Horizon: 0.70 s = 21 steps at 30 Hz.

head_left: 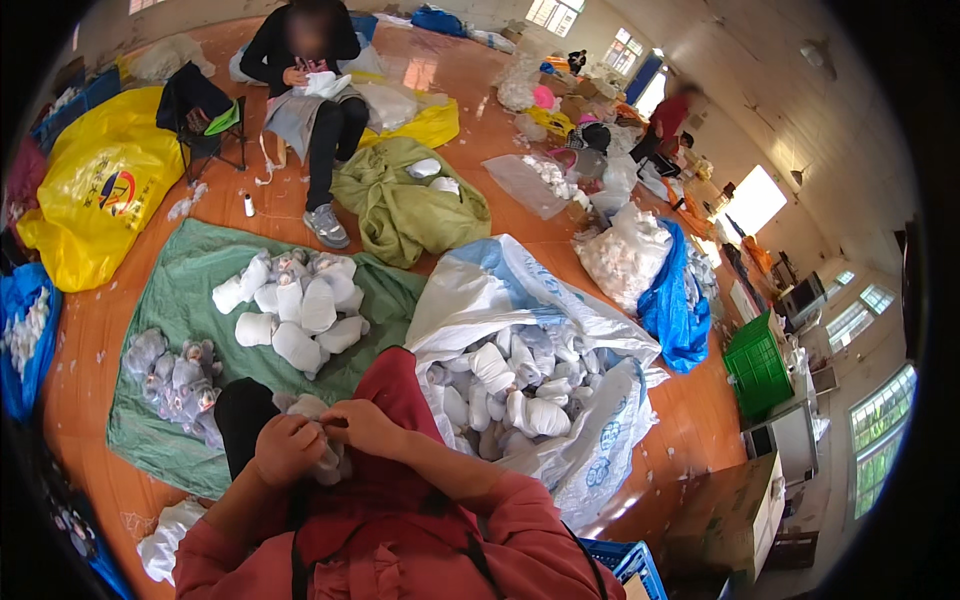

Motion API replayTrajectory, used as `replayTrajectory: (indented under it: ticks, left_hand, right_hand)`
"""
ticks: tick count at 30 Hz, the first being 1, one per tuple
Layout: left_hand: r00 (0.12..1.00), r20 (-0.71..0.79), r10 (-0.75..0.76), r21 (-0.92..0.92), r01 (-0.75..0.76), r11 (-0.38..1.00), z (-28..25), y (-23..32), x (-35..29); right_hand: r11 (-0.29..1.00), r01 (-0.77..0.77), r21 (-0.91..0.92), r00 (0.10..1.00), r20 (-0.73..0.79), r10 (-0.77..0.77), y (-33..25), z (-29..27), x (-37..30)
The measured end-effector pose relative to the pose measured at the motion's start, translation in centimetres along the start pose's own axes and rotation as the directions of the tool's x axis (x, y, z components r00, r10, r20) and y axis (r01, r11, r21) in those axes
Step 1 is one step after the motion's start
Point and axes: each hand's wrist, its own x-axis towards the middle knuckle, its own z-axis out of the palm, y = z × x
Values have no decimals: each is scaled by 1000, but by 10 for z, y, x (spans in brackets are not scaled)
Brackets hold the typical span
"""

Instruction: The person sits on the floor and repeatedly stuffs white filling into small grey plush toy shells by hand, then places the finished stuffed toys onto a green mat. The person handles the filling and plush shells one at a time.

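Note:
A soft grey-white stuffed bundle (330,466) rests on my lap between my two hands. My left hand (286,450) is closed on its left side, fingers curled. My right hand (364,428) pinches at its upper edge; the fingertips partly cover that spot, and any small thing in them is hidden. Beyond my knees, a green cloth sheet (200,270) bears a heap of white-wrapped bundles (298,310) and, nearer on the left, a pile of greyish ones (178,378). To my right stands an open white woven sack (625,420) full of similar white and grey bundles (520,385).
Across from me a seated person (315,80) handles a white piece. An olive sack (410,215) lies before that person. A yellow bag (110,180) and a folding chair (205,125) stand left. At right are a blue bag (672,310), a green crate (757,365) and a cardboard box (725,515).

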Motion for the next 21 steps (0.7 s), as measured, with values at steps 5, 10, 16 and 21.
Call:
replayTrajectory:
  ticks: [5,10,16,21]
  left_hand:
    - [980,10,-197,-47,198,979,2,9,11]
    - [909,140,-393,-31,401,916,-4,18,14]
    - [770,372,-518,222,468,855,-4,16,1]
    - [704,340,-624,241,576,781,6,2,21]
  right_hand:
    - [1000,25,-16,994,-102,-26,5,3,-9]
    - [990,129,-63,986,-97,-135,-6,6,-11]
    - [952,249,-180,968,23,-249,-11,10,-4]
    - [943,225,-244,965,-77,-250,-28,-2,5]
